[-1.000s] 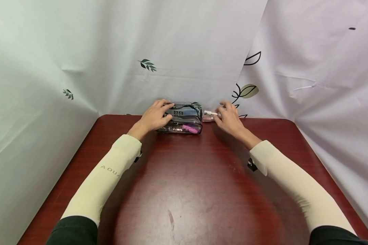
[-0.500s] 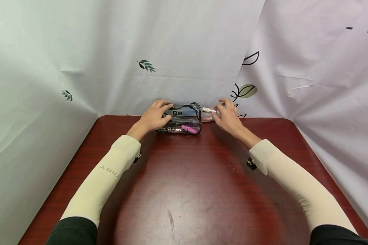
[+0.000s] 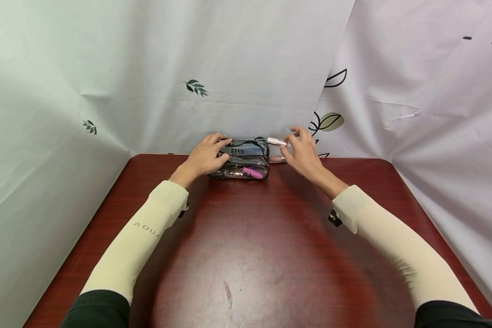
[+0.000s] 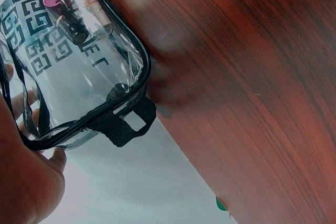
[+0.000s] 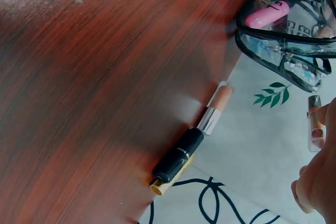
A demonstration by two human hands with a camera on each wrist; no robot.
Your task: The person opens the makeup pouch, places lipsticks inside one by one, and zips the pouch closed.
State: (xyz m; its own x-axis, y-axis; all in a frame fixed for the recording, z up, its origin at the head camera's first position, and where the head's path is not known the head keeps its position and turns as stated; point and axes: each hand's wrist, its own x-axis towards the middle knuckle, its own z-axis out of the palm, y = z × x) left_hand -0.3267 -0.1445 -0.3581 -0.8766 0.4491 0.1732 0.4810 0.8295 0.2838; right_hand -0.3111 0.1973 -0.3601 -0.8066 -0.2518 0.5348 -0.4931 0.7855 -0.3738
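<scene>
Head view: tube (image 3: 276,141) in right grip (image 3: 304,152)

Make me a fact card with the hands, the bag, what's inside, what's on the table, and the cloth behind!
Left hand: grips the clear bag
Right hand: pinches a pale-capped tube
Bag: see-through, black edges, at the table's far edge
Inside: a pink tube; other things, hard to tell
On the table: a black tube and others
Cloth: whitish, printed leaves
</scene>
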